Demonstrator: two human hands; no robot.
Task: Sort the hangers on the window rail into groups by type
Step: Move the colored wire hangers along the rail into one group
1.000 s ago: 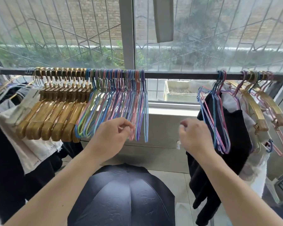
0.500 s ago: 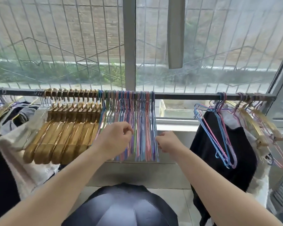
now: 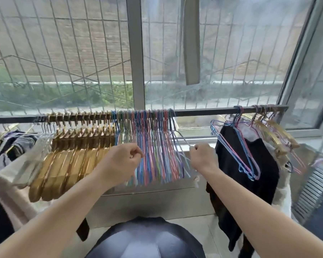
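Observation:
A dark window rail (image 3: 203, 113) runs across the view. Several gold hangers (image 3: 73, 157) hang bunched on its left part. Tight against them hangs a bunch of coloured wire hangers (image 3: 157, 146). My left hand (image 3: 119, 161) is curled at the front of that bunch and pinches its wires. My right hand (image 3: 203, 157) grips the shoulder of the rightmost wire hanger (image 3: 181, 138), which is pulled aside from the bunch. Farther right hang a few more wire hangers (image 3: 241, 146) and gold hangers (image 3: 274, 131), mixed together.
A black garment (image 3: 250, 174) hangs under the right cluster. Pale and dark clothes (image 3: 7, 164) hang at the far left. An open dark umbrella (image 3: 147, 239) lies on the floor below me. A slatted grey vent (image 3: 315, 192) is at lower right.
My right hand has come from the right cluster to the right end of the wire bunch and now holds its last hanger. The left hand has stayed on the bunch. The view has tilted upward.

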